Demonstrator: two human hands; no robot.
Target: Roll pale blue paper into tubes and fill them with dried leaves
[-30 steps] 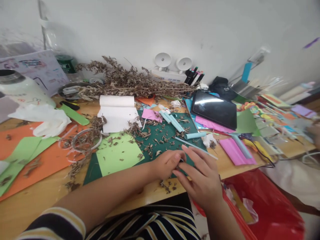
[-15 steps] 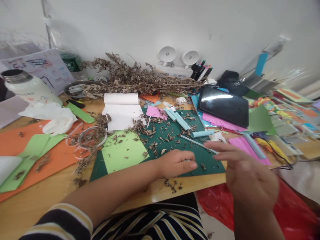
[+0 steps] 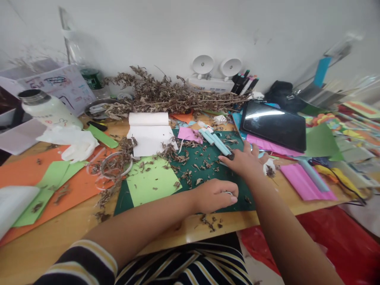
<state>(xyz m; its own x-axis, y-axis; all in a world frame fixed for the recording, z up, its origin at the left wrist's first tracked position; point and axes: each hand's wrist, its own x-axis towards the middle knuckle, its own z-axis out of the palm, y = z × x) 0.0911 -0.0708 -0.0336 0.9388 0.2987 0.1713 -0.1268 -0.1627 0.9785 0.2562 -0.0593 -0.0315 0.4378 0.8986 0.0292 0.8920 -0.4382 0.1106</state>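
My left hand rests closed on the front of the dark green cutting mat. A small greyish bit shows between its thumb and fingers, too little to name. With fingers spread, my right hand lies palm down over the mat's right side and hides what is beneath it. Just beyond its thumb are light blue paper tubes, side by side. Crumbled dry leaves are scattered over the mat. A light green paper sheet covers the mat's left part, left of my left hand.
Dried leafy branches lie along the wall. A black tablet sits at right, beyond pink paper. At left are an open white bottle, crumpled tissue, orange paper and a tape ring. A red plastic bag is below the table edge.
My right hand has moved forward and left from the lower right onto the mat, its fingers spreading. It now covers the separate blue tube and thin stick. My left hand stays closed in place.
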